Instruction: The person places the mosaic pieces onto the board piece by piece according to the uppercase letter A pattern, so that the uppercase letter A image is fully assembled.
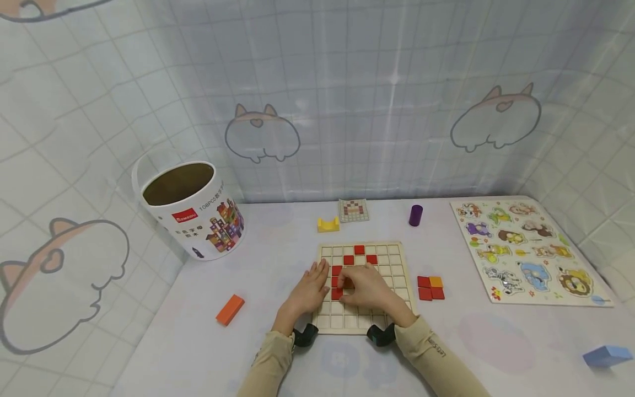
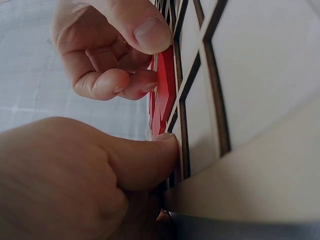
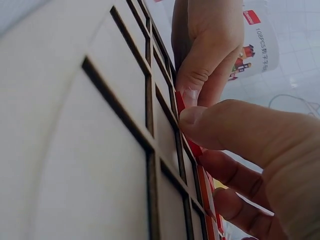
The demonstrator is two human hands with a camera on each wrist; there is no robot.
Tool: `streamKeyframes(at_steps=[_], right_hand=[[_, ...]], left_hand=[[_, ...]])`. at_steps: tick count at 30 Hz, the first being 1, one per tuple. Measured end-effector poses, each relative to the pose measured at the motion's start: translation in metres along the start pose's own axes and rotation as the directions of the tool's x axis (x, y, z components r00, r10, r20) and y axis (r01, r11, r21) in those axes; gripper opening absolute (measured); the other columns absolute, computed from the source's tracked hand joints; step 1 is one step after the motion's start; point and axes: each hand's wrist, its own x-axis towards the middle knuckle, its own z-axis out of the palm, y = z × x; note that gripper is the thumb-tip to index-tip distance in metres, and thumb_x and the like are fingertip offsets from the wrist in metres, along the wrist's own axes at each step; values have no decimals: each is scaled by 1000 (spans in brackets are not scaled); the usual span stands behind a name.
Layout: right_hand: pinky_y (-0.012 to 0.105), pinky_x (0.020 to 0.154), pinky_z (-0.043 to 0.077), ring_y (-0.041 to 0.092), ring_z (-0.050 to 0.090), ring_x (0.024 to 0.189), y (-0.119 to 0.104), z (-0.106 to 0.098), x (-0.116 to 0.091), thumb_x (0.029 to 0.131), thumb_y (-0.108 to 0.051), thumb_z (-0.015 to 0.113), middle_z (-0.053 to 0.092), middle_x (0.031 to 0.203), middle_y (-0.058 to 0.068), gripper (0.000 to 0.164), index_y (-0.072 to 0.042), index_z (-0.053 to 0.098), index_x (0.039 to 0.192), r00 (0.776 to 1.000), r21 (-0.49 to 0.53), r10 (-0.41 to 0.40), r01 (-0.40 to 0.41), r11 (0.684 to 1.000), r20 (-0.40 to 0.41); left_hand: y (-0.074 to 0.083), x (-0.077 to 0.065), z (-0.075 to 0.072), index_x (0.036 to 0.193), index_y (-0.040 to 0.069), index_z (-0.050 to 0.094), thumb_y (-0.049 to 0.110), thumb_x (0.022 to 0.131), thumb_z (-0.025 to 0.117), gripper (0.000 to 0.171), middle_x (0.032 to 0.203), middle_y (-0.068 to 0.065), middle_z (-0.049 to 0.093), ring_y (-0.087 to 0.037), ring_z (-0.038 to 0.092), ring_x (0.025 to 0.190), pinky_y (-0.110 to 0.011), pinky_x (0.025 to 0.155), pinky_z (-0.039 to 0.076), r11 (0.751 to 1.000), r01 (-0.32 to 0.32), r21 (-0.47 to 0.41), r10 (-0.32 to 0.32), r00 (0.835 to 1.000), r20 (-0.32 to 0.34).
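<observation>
A wooden grid board [image 1: 393, 282] lies flat in front of me, with several red tiles in its squares. My left hand [image 1: 311, 289] rests on the board's left edge, fingers extended forward. Over the left-middle squares, my right hand [image 1: 368, 288] pinches a red tile [image 1: 337, 294] at the grid. In the right wrist view the thumb is on the edge of this red tile [image 3: 196, 148], with the other fingers bent beyond it. The left thumb [image 2: 155, 155] lies close beside the same tile. An orange tile [image 1: 349, 283] shows partly under the right hand.
Red tiles [image 1: 424, 293] and an orange one lie right of the board. Behind it are a pattern card [image 1: 354, 210], a yellow notched block [image 1: 328, 225] and a purple cylinder [image 1: 415, 215]. An animal puzzle [image 1: 533, 251], orange block [image 1: 230, 310], blue block [image 1: 607, 356] and bucket [image 1: 198, 215] stand around.
</observation>
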Motion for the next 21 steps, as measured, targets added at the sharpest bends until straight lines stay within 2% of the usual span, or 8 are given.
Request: streamKeyframes(at_steps=[14,21], right_hand=[[32,79,34,2,52,76,-1,2,0,72,-25,83,65,83,-16,24,-25,63,85,1000,35,6,-6,999,-5],[35,80,36,3,53,76,0,2,1,73,-26,83,66,84,-16,24,-25,64,87,1000,7,-7,7,1000,-13]], left_hand=[[3,-2,-3,151,-6,25,13,100,46,58,161,-19,19,-40,16,149,-57,119,19,1000,6,-20,-6,1000,0],[0,-6,-3,153,-2,19,19,103,42,59,162,-17,16,-38,14,150,-55,120,18,997,-50,-56,48,998,-30]])
